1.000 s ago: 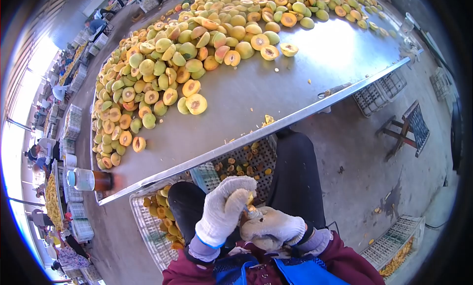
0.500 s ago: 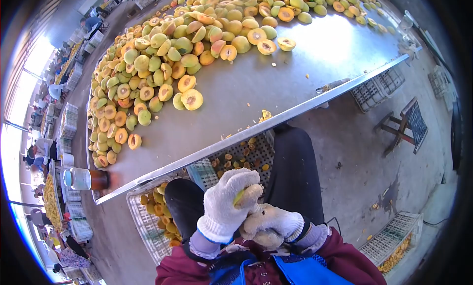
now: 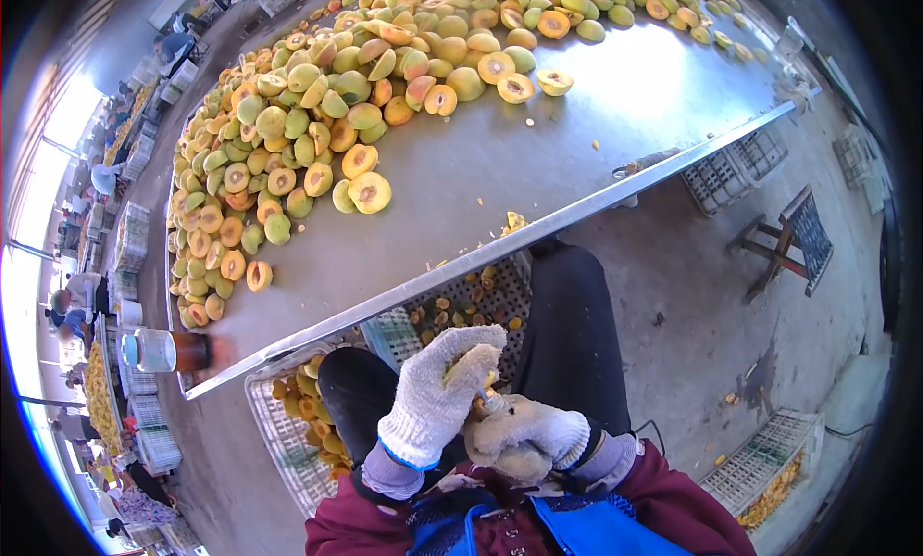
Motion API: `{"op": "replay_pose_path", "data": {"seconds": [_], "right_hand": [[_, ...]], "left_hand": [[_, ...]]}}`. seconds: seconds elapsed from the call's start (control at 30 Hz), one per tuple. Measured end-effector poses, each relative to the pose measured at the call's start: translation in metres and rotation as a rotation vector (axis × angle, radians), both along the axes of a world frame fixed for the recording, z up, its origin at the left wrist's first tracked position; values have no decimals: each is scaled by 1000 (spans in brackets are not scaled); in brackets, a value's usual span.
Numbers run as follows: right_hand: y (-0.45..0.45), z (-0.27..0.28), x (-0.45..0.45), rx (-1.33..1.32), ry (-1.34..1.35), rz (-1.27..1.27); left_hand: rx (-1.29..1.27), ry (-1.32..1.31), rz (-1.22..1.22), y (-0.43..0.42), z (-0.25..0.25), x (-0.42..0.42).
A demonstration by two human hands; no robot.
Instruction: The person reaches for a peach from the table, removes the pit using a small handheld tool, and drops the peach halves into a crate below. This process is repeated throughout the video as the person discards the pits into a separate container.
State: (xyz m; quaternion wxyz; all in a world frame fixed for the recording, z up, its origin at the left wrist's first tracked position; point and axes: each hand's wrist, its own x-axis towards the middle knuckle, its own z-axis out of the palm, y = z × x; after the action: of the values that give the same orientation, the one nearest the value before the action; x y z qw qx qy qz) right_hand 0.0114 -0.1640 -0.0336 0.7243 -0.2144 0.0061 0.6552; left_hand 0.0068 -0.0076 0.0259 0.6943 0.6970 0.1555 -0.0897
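Note:
In a white knitted glove, my left hand (image 3: 433, 392) is closed around a peach half (image 3: 491, 378), of which only a little yellow flesh shows past the fingers. My right hand (image 3: 529, 441), gloved too, is wrapped round a small pitting tool (image 3: 493, 400). Its metal end meets the fruit between the two hands; the handle is hidden in the fist. Both hands are close together above my lap. Beneath them a dark plastic crate (image 3: 519, 296) holds scraps and pits, and a white crate (image 3: 279, 441) by my left knee holds peach halves.
A metal table (image 3: 442, 190) bears a big heap of halved peaches (image 3: 317, 113). A jar of dark liquid (image 3: 168, 351) stands at its left corner. On the right are a folding stool (image 3: 793, 243) and a crate with yellow pieces (image 3: 769, 474). Several people work at far left.
My left hand has turned and shifted slightly left, opening a gap from the right hand. The tool's metal end and some fruit flesh now show between them.

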Motion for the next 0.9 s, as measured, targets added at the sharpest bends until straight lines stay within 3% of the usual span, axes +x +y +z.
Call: {"op": "replay_pose_path", "data": {"seconds": [0.07,0.1,0.17,0.27,0.33,0.37,0.43,0.5,0.57,0.63,0.7,0.73,0.8,0.83,0.9], "right_hand": [[-1,2,1,47,8,-23],[-3,7,3,100,31,-43],[-5,8,4,152,55,-63],[-5,-2,1,197,138,-31],[3,-7,-9,-84,54,-134],[4,-5,-7,-83,50,-133],[4,2,-7,-59,81,-186],[-2,13,-1,-35,127,-166],[-8,8,0,-16,178,-148],[-10,-6,-4,208,313,-100],[-11,-4,-3,186,291,-89],[-11,-4,-5,168,279,-89],[-8,-5,-4,121,211,-96],[-7,-5,-5,76,144,-103],[-5,-1,-4,61,157,-73]], "left_hand": [[255,-162,-94,1,-2,1],[254,-162,-94,1,-4,1],[617,-539,-170,1,-8,1],[648,-310,-215,-5,6,12],[630,-192,-224,-3,4,14],[553,-195,-227,-2,3,15],[475,-188,-235,0,-1,14],[584,-417,-242,1,-5,13],[501,-416,-231,3,-9,12],[415,-413,-218,3,-12,8],[-156,-43,17,-1,-14,6],[-155,-39,12,-2,-14,5],[187,-271,-93,-4,-13,5],[185,-268,-90,-2,-12,6],[655,-334,-313,2,-9,11]]}}
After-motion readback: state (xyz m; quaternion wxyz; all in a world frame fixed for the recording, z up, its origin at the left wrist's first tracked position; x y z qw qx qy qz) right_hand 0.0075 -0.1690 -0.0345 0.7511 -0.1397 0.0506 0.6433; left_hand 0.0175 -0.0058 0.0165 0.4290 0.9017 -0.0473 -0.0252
